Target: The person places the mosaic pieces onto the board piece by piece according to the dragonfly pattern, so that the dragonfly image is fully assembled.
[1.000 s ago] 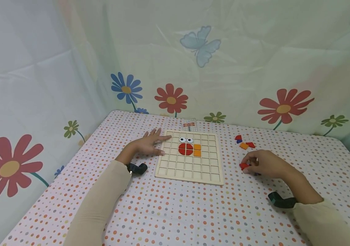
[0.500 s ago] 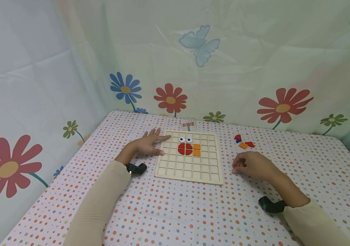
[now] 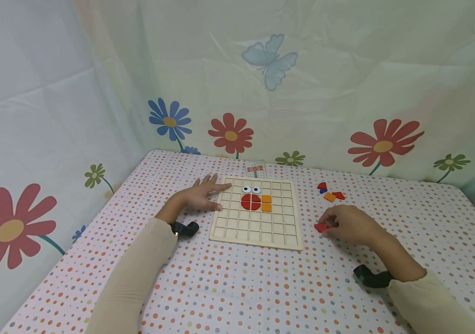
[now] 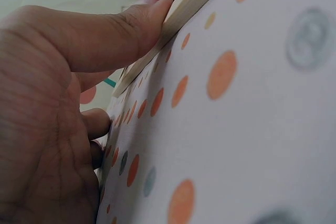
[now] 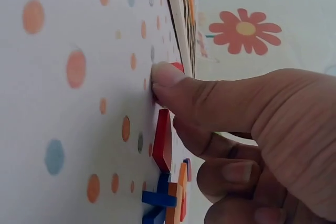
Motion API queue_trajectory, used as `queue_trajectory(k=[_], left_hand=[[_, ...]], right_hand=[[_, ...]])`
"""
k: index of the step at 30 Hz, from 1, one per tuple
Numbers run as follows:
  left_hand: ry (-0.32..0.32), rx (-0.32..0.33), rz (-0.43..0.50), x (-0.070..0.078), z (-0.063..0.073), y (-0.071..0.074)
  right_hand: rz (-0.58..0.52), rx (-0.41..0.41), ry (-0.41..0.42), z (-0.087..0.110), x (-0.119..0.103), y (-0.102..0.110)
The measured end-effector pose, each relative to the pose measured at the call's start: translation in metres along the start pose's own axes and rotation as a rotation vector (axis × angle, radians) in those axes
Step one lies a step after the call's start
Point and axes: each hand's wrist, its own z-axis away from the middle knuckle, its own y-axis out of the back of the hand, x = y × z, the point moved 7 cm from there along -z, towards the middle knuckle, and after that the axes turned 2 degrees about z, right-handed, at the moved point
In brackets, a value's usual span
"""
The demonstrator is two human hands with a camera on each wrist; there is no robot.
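Shifted leftward toward the board over the past second, a right hand (image 3: 351,226) pinches a red tile (image 3: 319,228) between thumb and forefinger, low at the table (image 3: 220,287); whether the tile touches the cloth cannot be told. Another red tile (image 5: 163,142) and a blue tile (image 5: 159,199) show near it in the right wrist view. Fingers spread, the left hand (image 3: 197,195) rests on the left edge of the wooden grid board (image 3: 241,237), apparently to steady it. Set in its cells are orange squares (image 3: 266,199), red pieces forming a circle (image 3: 246,202) and two eye pieces (image 3: 246,189). Loose pieces (image 3: 329,197) lie to its right, seemingly for easy reach. Beyond, a gridded picture card (image 3: 256,169) sits in plain sight before a flowered backdrop (image 3: 325,97).
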Motion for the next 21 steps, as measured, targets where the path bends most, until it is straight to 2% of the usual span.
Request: queue_trajectory(k=[10,15,18,21], left_hand=[[0.007,-0.001,0.009,0.001,0.001,0.001],[0.008,-0.003,0.003,0.001,0.0,0.0],[0.014,-0.005,0.005,0.0,-0.001,0.0],[0.016,-0.007,0.007,-0.001,-0.001,0.0]], right_hand=[[-0.002,0.005,0.101,0.0,-0.012,-0.002],[0.039,0.027,0.085,0.001,-0.012,0.001],[0.026,0.017,0.081,0.0,-0.013,0.0],[-0.001,0.005,0.113,-0.001,-0.016,-0.002]])
